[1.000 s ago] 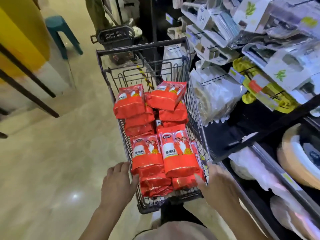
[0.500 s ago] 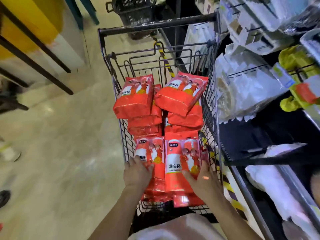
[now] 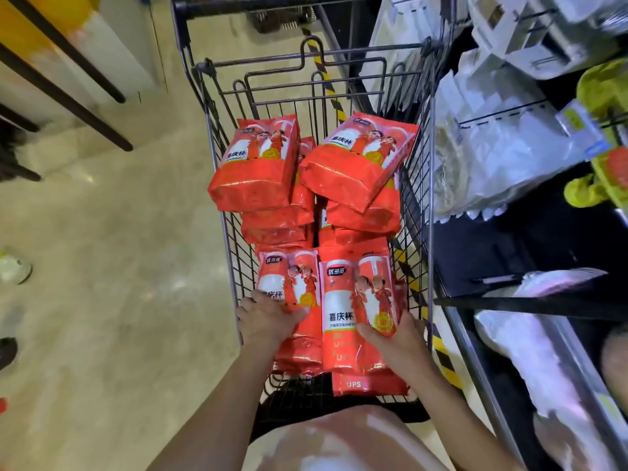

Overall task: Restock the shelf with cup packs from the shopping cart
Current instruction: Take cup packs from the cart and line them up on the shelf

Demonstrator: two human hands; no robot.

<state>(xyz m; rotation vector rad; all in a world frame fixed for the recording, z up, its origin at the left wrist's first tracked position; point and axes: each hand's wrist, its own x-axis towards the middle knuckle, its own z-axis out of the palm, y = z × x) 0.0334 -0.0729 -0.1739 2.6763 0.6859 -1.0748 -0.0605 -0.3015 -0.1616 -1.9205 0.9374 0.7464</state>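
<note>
You are in a shop aisle: the wire shopping cart [image 3: 431, 198] in front of you is loaded with many identical red packs [image 3: 258, 168]. On your right, a dark shelf [image 3: 530, 305] and hooks carry rows of bagged goods [image 3: 503, 154] with a price tag [image 3: 577, 122].

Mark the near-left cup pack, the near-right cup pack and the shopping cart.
near-left cup pack [image 3: 289, 277]: head view, on its printed front face.
near-right cup pack [image 3: 353, 297]: head view, on the middle of its label.
shopping cart [image 3: 272, 6]: head view, on its far top bar.
</note>
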